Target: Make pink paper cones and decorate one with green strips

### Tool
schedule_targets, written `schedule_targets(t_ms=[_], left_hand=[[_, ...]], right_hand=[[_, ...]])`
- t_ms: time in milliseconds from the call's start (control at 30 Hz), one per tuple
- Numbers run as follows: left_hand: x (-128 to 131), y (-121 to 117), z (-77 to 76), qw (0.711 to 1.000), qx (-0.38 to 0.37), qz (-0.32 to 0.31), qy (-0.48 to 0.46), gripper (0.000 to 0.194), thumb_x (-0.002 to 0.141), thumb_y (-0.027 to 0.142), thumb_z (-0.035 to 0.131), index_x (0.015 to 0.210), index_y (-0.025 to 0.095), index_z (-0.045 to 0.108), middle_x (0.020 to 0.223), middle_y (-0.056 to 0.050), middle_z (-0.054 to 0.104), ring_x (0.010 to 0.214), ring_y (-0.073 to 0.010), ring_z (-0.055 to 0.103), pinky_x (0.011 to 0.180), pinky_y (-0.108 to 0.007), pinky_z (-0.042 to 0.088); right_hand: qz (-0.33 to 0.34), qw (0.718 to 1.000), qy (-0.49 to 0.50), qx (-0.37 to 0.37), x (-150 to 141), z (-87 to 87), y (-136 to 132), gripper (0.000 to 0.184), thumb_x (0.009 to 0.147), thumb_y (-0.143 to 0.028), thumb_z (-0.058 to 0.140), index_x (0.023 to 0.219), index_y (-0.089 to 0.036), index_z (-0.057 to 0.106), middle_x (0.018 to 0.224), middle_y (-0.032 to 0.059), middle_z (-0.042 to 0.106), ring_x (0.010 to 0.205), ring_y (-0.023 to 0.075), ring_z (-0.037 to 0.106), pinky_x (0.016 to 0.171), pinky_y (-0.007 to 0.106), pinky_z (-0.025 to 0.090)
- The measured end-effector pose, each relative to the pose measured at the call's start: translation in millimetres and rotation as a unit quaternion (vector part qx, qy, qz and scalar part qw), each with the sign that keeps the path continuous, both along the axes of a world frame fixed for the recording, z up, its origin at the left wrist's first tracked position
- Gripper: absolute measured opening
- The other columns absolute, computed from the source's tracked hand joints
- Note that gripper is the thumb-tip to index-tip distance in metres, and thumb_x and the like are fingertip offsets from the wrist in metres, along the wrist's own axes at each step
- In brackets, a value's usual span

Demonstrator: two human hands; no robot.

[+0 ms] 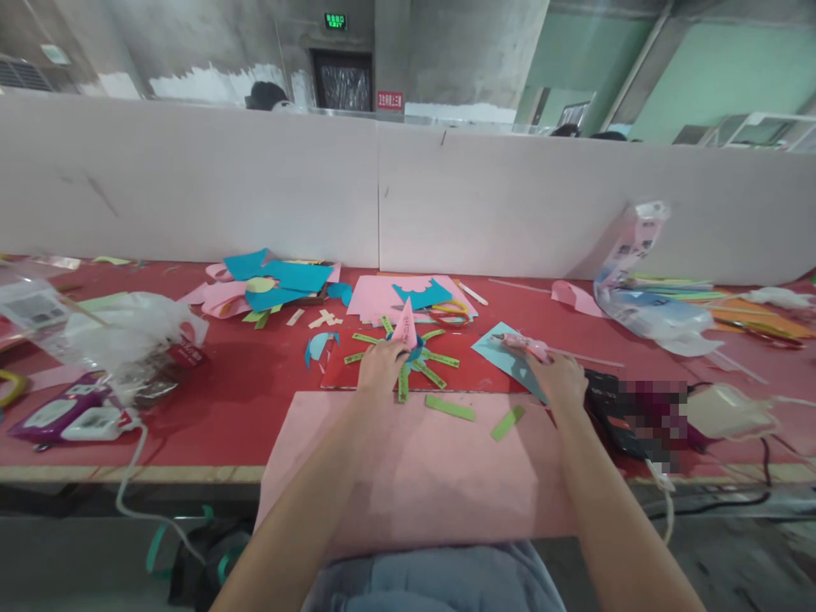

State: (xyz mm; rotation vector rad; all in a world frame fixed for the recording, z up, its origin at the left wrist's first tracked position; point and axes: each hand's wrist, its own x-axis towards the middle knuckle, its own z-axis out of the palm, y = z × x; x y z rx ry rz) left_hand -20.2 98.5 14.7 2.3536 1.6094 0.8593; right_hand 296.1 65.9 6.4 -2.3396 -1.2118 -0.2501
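Observation:
My left hand [377, 367] is closed at the base of a small pink paper cone [405, 325] with dark writing on it. The cone stands upright in the middle of a sun-like ring of green paper strips [441, 360], which lies on a red sheet [331, 376]. My right hand [561, 378] grips a pink pen [526, 345], its dark tip pointing left over a light blue paper piece [497, 347]. Two loose green strips, one of them a longer strip [450, 408], lie nearer me on a large pink sheet [408, 476].
Yellow-handled scissors [451, 316] rest on pink paper behind the cone. Blue and pink scraps [286, 285] are piled back left. A plastic bag [137, 336] and a purple-and-white device [73, 412] sit left. Plastic packaging [656, 314] lies right, before a white partition [497, 212].

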Motion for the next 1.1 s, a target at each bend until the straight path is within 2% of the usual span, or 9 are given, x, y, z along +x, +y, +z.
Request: schedule_targets(t_ms=[200, 300, 400, 467, 567, 700, 867, 1100], left_hand=[[-1, 0, -0.8, 1.0, 0.019, -0.005, -0.009, 0.013, 0.08, 0.022, 0.055, 0.086, 0.023, 0.066, 0.09, -0.001, 0.067, 0.085, -0.0158, 0.057, 0.076, -0.026, 0.041], [-1, 1, -2.2, 1.0, 0.028, -0.002, -0.003, 0.013, 0.079, 0.023, 0.055, 0.086, 0.022, 0.067, 0.09, -0.001, 0.066, 0.085, -0.0162, 0.057, 0.077, -0.026, 0.04], [-1, 1, -3.7, 0.999, 0.033, 0.002, 0.008, 0.013, 0.08, 0.023, 0.055, 0.086, 0.022, 0.067, 0.09, -0.002, 0.066, 0.087, -0.0164, 0.056, 0.078, -0.027, 0.039], [-1, 2, -4.0, 0.999, 0.029, 0.005, 0.015, 0.015, 0.081, 0.024, 0.053, 0.087, 0.022, 0.067, 0.091, -0.001, 0.066, 0.087, -0.0161, 0.055, 0.08, -0.027, 0.039], [-1, 2, -3.2, 1.0, 0.02, 0.011, 0.02, 0.016, 0.082, 0.025, 0.052, 0.088, 0.023, 0.067, 0.093, -0.002, 0.066, 0.089, -0.0164, 0.055, 0.081, -0.028, 0.039], [-1, 1, -2.2, 0.999, 0.027, 0.009, 0.023, 0.014, 0.081, 0.026, 0.055, 0.088, 0.023, 0.067, 0.093, -0.003, 0.066, 0.089, -0.0178, 0.055, 0.08, -0.028, 0.039], [0, 1, -3.3, 0.999, 0.03, 0.008, 0.036, 0.014, 0.081, 0.027, 0.054, 0.086, 0.023, 0.067, 0.094, -0.002, 0.066, 0.089, -0.0171, 0.055, 0.08, -0.028, 0.038], [0, 2, -2.0, 0.999, 0.027, 0.006, 0.034, 0.014, 0.081, 0.027, 0.054, 0.085, 0.022, 0.067, 0.092, -0.002, 0.066, 0.087, -0.0171, 0.055, 0.077, -0.027, 0.038]], right_hand=[[-0.013, 1.0, 0.0, 0.002, -7, 6.4, -4, 0.05, 0.073, -0.052, 0.05, 0.1, -0.012, 0.063, 0.104, 0.0198, 0.057, 0.095, 0.0322, 0.052, 0.077, 0.044, 0.039], [-0.023, 0.994, -0.027, 0.105, -12, 15.4, -4, 0.047, 0.074, -0.051, 0.051, 0.099, -0.013, 0.062, 0.102, 0.0186, 0.056, 0.097, 0.031, 0.05, 0.078, 0.042, 0.038], [0.041, 0.974, -0.035, 0.221, -33, 28.3, 0, 0.034, 0.079, -0.043, 0.048, 0.091, -0.014, 0.061, 0.091, 0.013, 0.058, 0.093, 0.0248, 0.05, 0.08, 0.036, 0.036], [0.122, 0.963, -0.01, 0.241, -61, 34.3, 4, 0.029, 0.083, -0.038, 0.043, 0.086, -0.015, 0.06, 0.083, 0.0096, 0.058, 0.085, 0.0201, 0.052, 0.078, 0.031, 0.037], [0.214, 0.955, 0.021, 0.206, -113, 31.5, 6, 0.025, 0.084, -0.034, 0.041, 0.08, -0.017, 0.059, 0.08, 0.006, 0.059, 0.076, 0.0171, 0.052, 0.076, 0.03, 0.036], [0.28, 0.949, 0.024, 0.143, -163, 8.4, 1, 0.018, 0.084, -0.027, 0.043, 0.076, -0.019, 0.058, 0.077, 0.0038, 0.059, 0.078, 0.0166, 0.053, 0.074, 0.028, 0.036], [0.318, 0.945, 0.027, 0.068, -166, -12.0, -2, 0.016, 0.083, -0.028, 0.049, 0.074, -0.019, 0.059, 0.078, 0.0039, 0.061, 0.079, 0.0165, 0.055, 0.072, 0.027, 0.038], [0.316, 0.946, 0.055, 0.044, -161, -14.1, 2, 0.012, 0.08, -0.027, 0.054, 0.076, -0.019, 0.061, 0.08, 0.0028, 0.062, 0.08, 0.0166, 0.055, 0.072, 0.027, 0.039]])
